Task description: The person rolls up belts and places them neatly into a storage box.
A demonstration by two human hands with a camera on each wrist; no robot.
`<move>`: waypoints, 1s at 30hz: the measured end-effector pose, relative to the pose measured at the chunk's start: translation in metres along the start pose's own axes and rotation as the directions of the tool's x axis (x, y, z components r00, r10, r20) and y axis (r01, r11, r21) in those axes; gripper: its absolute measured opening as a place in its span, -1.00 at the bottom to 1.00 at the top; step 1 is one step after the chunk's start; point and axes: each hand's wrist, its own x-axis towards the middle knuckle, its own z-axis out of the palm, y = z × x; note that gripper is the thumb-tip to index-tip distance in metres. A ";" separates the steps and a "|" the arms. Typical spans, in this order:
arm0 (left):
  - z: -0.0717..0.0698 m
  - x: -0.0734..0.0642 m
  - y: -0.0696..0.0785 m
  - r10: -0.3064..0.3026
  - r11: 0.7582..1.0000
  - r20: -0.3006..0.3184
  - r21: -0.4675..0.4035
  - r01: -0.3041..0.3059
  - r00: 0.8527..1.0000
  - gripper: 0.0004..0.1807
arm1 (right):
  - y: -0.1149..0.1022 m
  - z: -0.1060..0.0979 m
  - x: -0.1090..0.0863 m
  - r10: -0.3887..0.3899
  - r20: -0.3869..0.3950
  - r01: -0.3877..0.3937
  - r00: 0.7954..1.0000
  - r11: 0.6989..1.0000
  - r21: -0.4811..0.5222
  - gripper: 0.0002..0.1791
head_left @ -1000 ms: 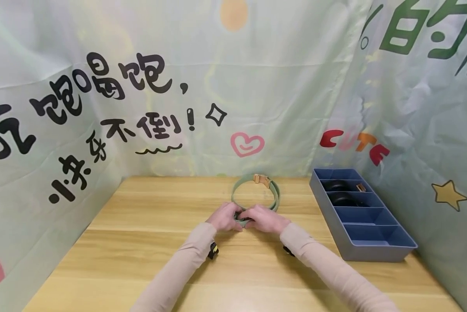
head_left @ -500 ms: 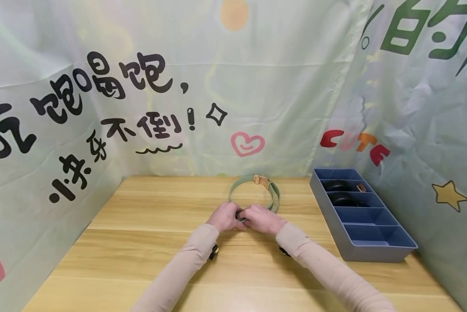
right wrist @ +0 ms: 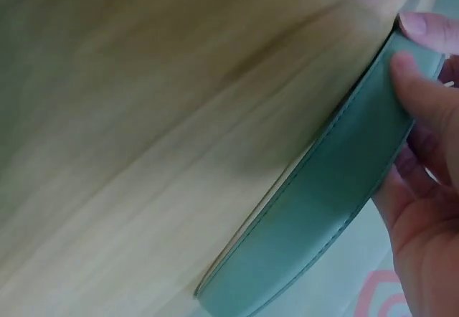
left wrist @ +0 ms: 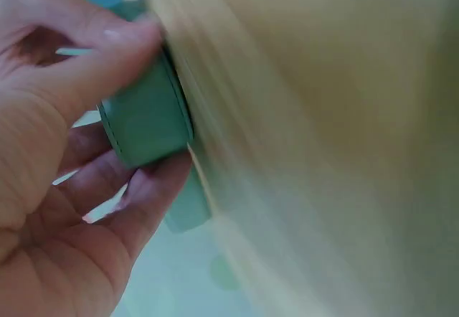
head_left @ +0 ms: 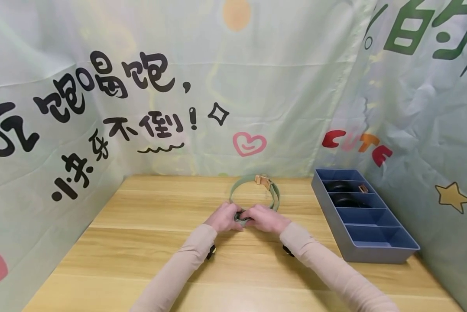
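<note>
A green belt [head_left: 277, 197] with stitched edges stands on its edge on the wooden table, most of it in a wide loop. Its gold-coloured buckle [head_left: 263, 181] is at the far side of the loop. The near end is wound into a small coil [head_left: 242, 220] between the two hands. My left hand [head_left: 222, 217] grips the coil's left side; in the left wrist view, thumb and fingers pinch the belt strap [left wrist: 147, 127]. From the right, my right hand [head_left: 267, 219] holds the coil, and the right wrist view has its fingers on the strap [right wrist: 315, 195]. The fingers partly hide the coil.
A blue-grey divided box [head_left: 368, 253] stands at the table's right side. Two of its compartments hold black coiled belts [head_left: 344, 200], one showing a gold-coloured buckle. Printed cloth walls [head_left: 280, 86] border the table [head_left: 147, 255] at the back and sides.
Both hands have stayed around the coil with small finger and wrist shifts. The right hand moved slightly left, then back right. The belt loop has shifted slightly, and the camera view has moved a little.
</note>
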 end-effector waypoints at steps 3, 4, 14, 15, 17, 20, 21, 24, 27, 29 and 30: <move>-0.001 0.001 0.001 -0.011 1.000 0.008 0.002 0.011 1.000 -0.66 | -0.002 0.001 0.001 0.006 -0.032 -0.007 0.999 0.999 -0.036 -0.98; -0.001 0.001 0.001 -0.014 1.000 0.004 -0.001 0.014 1.000 -0.65 | -0.002 0.002 0.001 0.002 -0.040 -0.004 0.999 0.999 -0.039 -0.98; -0.005 -0.002 -0.007 0.058 0.997 0.057 -0.050 -0.055 0.997 -0.54 | 0.022 -0.017 -0.019 0.146 -0.132 -0.140 0.980 0.989 0.048 -0.90; -0.006 -0.002 -0.008 0.061 0.996 0.065 -0.067 -0.057 0.996 -0.52 | 0.027 -0.019 -0.022 0.181 -0.157 -0.179 0.971 0.983 0.030 -0.88; -0.006 -0.003 -0.009 0.056 0.994 0.089 -0.097 -0.047 0.994 -0.48 | 0.039 -0.023 -0.027 0.233 -0.183 -0.239 0.955 0.971 -0.012 -0.88; -0.007 -0.006 -0.010 0.039 0.993 0.118 -0.118 -0.025 0.992 -0.45 | 0.052 -0.027 -0.035 0.287 -0.143 -0.295 0.947 0.955 -0.040 -0.96; -0.006 -0.007 -0.010 0.032 0.993 0.125 -0.121 -0.017 0.992 -0.44 | 0.056 -0.027 -0.038 0.302 -0.123 -0.309 0.945 0.950 -0.040 -0.93; -0.005 -0.008 -0.011 0.029 0.993 0.126 -0.120 -0.014 0.992 -0.43 | 0.063 -0.030 -0.044 0.347 -0.082 -0.351 0.934 0.935 -0.048 -0.76; -0.006 -0.008 -0.012 0.050 0.992 0.115 -0.121 -0.036 0.992 -0.45 | 0.069 -0.031 -0.050 0.425 -0.090 -0.431 0.901 0.899 -0.076 -0.60; -0.007 -0.008 -0.014 0.066 0.990 0.111 -0.128 -0.051 0.992 -0.48 | 0.073 -0.031 -0.054 0.480 -0.114 -0.490 0.870 0.868 -0.087 -0.49; -0.008 -0.008 -0.015 0.069 0.990 0.112 -0.130 -0.054 0.991 -0.49 | 0.074 -0.031 -0.055 0.501 -0.127 -0.513 0.856 0.854 -0.089 -0.45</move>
